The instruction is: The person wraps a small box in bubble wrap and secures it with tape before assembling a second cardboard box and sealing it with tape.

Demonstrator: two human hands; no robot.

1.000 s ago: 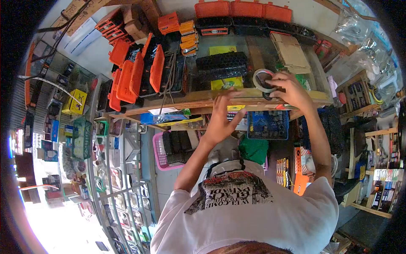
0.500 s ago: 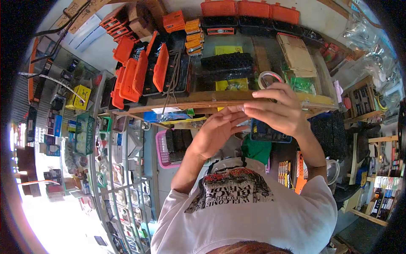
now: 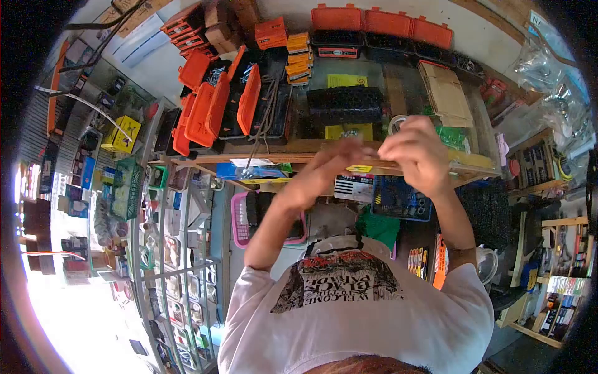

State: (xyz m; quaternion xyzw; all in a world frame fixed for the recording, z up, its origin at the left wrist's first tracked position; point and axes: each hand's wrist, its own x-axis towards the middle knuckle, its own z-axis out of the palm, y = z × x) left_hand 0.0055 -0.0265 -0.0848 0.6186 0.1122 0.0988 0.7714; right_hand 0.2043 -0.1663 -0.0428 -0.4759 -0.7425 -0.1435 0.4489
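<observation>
My left hand [image 3: 314, 177] is raised in front of my chest, its fingers pointing toward the other hand and smeared by motion. Facing it, my right hand [image 3: 418, 156] has its fingers bent together in a pinch; whatever may be between them is too small to make out. The fingertips of both hands nearly meet above the front edge of the glass-topped counter [image 3: 299, 148]. Partly hidden behind my right hand, a tape roll [image 3: 393, 126] appears to lie on the glass. A black textured bundle [image 3: 346, 104] lies further left on the counter.
Open orange-lidded cases [image 3: 202, 115] with screws stand on the counter's left. Small orange-yellow boxes [image 3: 299, 59] are stacked behind, and brown envelopes [image 3: 445, 93] lie at right. Below are a pink basket [image 3: 237, 218], a blue tray [image 3: 405, 198] and a green cloth [image 3: 380, 227].
My right hand's extended fingers have curled into a pinch. My left hand, relaxed before, now blurs with motion, its fingers reaching toward the right hand. The whole view has shifted slightly.
</observation>
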